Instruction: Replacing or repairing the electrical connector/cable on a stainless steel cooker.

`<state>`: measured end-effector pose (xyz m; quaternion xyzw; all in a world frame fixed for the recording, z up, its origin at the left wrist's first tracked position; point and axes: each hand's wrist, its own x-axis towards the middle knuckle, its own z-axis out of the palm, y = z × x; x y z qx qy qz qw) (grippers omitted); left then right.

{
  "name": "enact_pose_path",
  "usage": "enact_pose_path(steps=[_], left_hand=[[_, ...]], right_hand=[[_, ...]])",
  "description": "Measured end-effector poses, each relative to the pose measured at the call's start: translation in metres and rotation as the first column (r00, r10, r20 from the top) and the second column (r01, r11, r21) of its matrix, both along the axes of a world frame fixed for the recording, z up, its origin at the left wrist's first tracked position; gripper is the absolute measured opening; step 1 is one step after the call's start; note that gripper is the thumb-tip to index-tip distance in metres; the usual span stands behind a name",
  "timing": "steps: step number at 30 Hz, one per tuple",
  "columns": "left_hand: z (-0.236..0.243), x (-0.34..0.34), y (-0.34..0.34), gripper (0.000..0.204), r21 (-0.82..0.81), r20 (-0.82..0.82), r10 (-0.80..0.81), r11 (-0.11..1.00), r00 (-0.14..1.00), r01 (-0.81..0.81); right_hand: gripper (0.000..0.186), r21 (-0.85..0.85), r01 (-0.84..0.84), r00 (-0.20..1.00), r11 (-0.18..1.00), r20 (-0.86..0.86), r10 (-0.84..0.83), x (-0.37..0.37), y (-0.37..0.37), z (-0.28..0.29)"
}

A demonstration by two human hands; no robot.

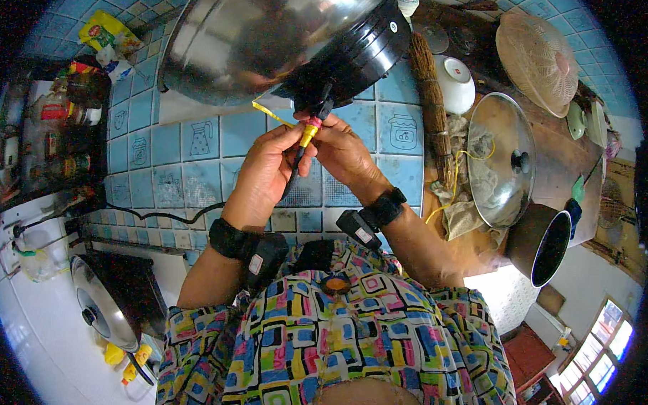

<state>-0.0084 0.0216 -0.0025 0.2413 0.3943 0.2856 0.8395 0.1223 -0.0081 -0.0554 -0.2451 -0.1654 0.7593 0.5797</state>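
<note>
Blue-tiled wall point(193, 146) behind; both hands' fingers point(293, 143) pinch a yellow-taped cord point(307, 135).

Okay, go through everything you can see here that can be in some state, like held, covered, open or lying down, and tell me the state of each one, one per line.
left hand: pinching the black cord
right hand: gripping the cord's yellow and pink joint
black cord: held taut between both hands
big steel pot: tipped, black base showing
steel lid: lying flat on the counter, knob up
dark pot: on its side, mouth open
white bowl: upside down
</note>
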Motion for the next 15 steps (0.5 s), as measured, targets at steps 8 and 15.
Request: enact_pose_path(steps=[8,15], left_hand=[[-0.0017,-0.0064,0.0073,0.024,-0.11,0.036,-0.056,0.992,0.998,0.059],[0.0015,-0.0022,0.0081,0.025,-0.209,-0.085,-0.026,0.978,0.996,0.007]], right_hand=[[0.026,0.031,-0.024,0.999,0.999,0.04,0.023,0.0013,0.0004,-0.0082],[0.023,0.137,-0.025,0.91,0.99,0.413,-0.034,0.0006,0.0083,-0.0018]])
